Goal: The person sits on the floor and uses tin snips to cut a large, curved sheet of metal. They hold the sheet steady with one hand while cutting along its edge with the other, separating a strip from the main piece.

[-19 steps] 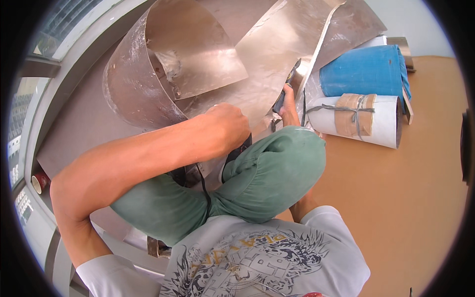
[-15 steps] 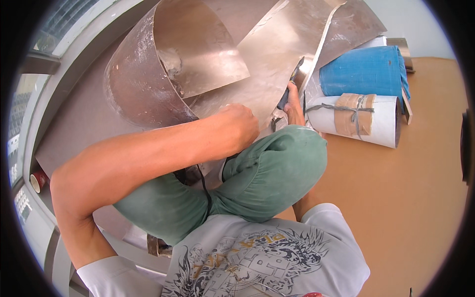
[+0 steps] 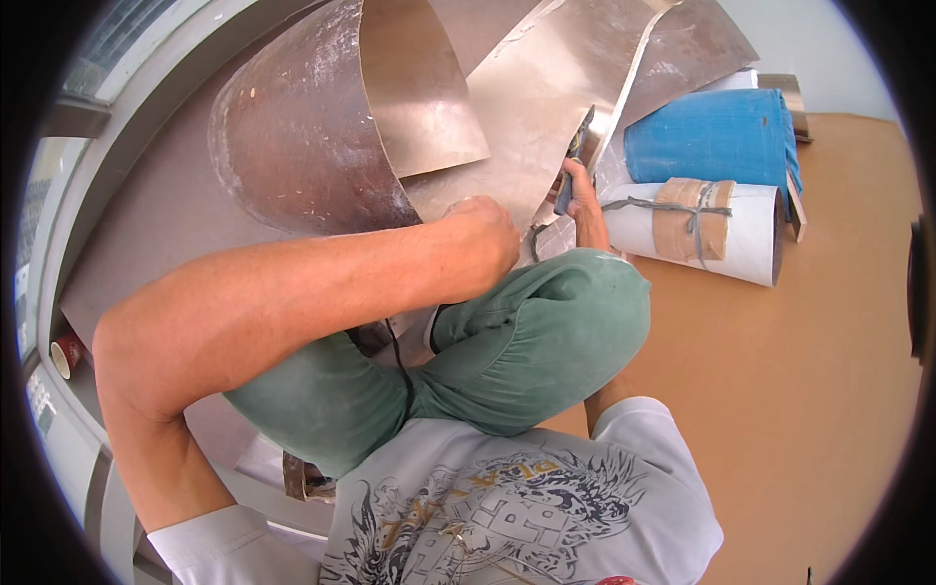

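A large, thin sheet with a shiny brownish inner face point(image 3: 546, 73) lies before me, its left part curling up into a roll with a dull brown, white-smudged outside point(image 3: 297, 127). My left hand point(image 3: 478, 239) is closed in a fist at the sheet's near edge, above my knee; whatever its fingers hold is hidden. Just beyond my right knee, my right hand point(image 3: 585, 200) grips a dark-bodied hand tool point(image 3: 565, 190) at the sheet's right edge. The tool's far end is partly covered by the sheet, so I cannot tell its exact kind.
To the right lie a blue-wrapped bundle point(image 3: 712, 136) and a white roll point(image 3: 756, 229) tied with grey cord over a brown cardboard piece point(image 3: 694, 219). A red paper cup point(image 3: 66, 355) rests by the window frame at far left. Orange-tan floor point(image 3: 780, 390) stretches to my right.
The curled left part of the sheet has shifted to the right and shows more of its brown outside. My right hand and the tool have moved only slightly. The left hand stays closed.
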Action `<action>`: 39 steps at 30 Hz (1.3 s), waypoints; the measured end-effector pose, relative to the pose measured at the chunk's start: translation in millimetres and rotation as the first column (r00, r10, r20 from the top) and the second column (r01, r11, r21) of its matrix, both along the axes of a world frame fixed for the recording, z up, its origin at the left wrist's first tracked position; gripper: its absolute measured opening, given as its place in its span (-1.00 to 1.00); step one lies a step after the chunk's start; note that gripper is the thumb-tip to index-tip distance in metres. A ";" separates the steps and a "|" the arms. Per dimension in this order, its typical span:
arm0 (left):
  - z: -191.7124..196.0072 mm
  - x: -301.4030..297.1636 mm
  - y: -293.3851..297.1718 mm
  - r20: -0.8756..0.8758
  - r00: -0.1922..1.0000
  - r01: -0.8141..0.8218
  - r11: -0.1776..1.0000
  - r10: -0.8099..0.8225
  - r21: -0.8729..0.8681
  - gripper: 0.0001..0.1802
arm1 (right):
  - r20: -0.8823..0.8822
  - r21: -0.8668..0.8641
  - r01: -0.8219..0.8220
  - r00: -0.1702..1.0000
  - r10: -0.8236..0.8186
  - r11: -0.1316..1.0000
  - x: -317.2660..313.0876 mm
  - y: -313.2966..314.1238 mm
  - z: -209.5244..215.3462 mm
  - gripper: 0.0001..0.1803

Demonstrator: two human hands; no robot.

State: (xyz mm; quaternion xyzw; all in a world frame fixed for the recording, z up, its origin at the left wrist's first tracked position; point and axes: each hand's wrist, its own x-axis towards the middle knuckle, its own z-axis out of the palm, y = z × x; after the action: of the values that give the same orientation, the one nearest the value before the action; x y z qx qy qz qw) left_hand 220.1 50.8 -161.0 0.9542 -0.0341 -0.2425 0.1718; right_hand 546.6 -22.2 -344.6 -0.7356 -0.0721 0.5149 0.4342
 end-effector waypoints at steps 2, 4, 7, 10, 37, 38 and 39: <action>0.9 9.3 -5.3 0.027 0.999 0.026 0.999 -0.025 -0.032 -0.67 | 0.161 0.121 0.040 0.985 -0.059 0.992 22.5 -10.2 -21.9 -0.73; -2.7 7.6 -3.9 0.003 1.000 -0.012 0.998 0.012 -0.056 -0.65 | 0.040 0.201 0.047 0.998 -0.056 0.979 9.0 11.4 -32.0 -0.62; -2.3 6.1 -1.6 0.010 0.999 -0.042 0.997 0.043 -0.058 -0.63 | 0.132 0.222 0.091 0.984 -0.122 0.971 -19.2 22.3 -17.2 -0.57; 2.1 -0.5 2.7 -0.015 0.998 -0.066 0.998 0.066 -0.007 -0.62 | 0.181 0.229 0.113 0.971 -0.156 0.967 -38.9 30.7 -14.0 -0.52; -3.5 7.1 1.2 0.024 0.997 -0.073 0.997 0.073 -0.015 -0.64 | 0.350 0.137 0.143 0.919 -0.183 0.980 -0.2 27.6 -37.0 -0.49; -4.0 7.2 1.6 0.009 0.997 -0.070 0.997 0.070 -0.018 -0.64 | 0.353 0.134 0.141 0.918 -0.181 0.981 -0.8 30.5 -36.5 -0.49; -4.4 7.9 1.4 0.002 0.998 -0.064 0.998 0.064 -0.025 -0.64 | 0.358 0.150 0.141 0.915 -0.187 0.979 2.6 31.0 -36.8 -0.50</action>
State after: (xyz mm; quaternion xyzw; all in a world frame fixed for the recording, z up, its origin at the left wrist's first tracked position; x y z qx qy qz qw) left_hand 228.1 52.2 -165.4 0.9529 -0.0070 -0.2352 0.1913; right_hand 549.2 8.8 -381.4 -0.7951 -0.1217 0.3235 0.4983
